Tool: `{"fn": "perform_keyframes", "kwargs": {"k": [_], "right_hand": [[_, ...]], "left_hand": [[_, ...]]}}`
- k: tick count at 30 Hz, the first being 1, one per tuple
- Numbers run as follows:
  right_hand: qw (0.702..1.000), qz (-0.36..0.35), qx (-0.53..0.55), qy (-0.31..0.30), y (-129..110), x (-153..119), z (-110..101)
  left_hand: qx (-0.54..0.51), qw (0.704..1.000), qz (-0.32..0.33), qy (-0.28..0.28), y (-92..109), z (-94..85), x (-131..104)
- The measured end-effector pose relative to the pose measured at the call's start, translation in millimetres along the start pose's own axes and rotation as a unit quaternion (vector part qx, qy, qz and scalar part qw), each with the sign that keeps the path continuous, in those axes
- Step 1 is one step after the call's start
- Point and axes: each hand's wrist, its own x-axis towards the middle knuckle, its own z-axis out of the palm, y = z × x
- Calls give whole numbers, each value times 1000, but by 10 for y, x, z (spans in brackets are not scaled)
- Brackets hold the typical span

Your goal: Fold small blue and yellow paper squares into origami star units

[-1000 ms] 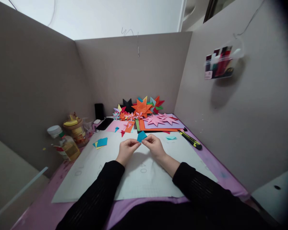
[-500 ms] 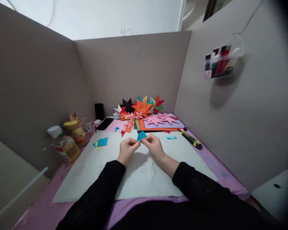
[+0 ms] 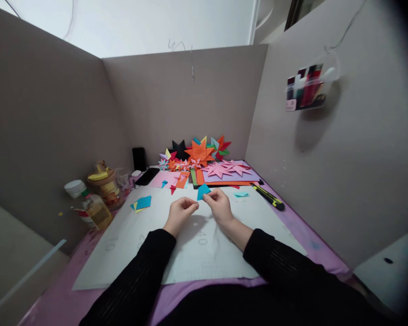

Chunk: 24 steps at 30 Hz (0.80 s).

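Observation:
A small blue piece of paper (image 3: 202, 191) is pinched at its lower right side by my right hand (image 3: 221, 208) above the white sheet (image 3: 183, 260). Just left of it, apart from the paper, my left hand (image 3: 182, 213) has thumb and forefinger pressed together; I see nothing between them. To the left lie blue paper squares (image 3: 144, 202) with a bit of yellow paper (image 3: 140, 209) showing below. A folded light turquoise paper (image 3: 241, 194) rests to the right of my right hand. Small folded pieces, one blue (image 3: 164, 184) and one red (image 3: 173, 189), lie beyond my hands.
Folded paper stars (image 3: 200, 151) stand against the back panel; pink stars (image 3: 217, 169) lie on coloured sheets. A yellow-black cutter knife (image 3: 270, 198) is at the right. At the left are a phone (image 3: 147, 176), a tub (image 3: 104, 183) and a bottle (image 3: 97, 210). Grey panels surround three sides.
My left hand has let go of the blue paper and drawn slightly away from it. My right hand keeps hold, with the paper turned a little. The view has shifted slightly.

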Motion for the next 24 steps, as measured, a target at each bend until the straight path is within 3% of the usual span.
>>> {"fn": "perform_keyframes", "kwargs": {"k": [6, 14, 18, 24], "right_hand": [[1000, 0, -12, -24, -18, -33, 17], [1000, -2, -13, -18, -22, -29, 20], [1000, 1, -7, -26, -22, -36, 24], [998, 9, -1, -63, -54, -60, 39]], "left_hand": [[0, 1000, -27, -12, 20, 54, 1], [0, 998, 55, 15, -9, 41, -14], [47, 993, 102, 26, 25, 38, -28], [75, 990, 113, 28, 36, -17, -25]]}}
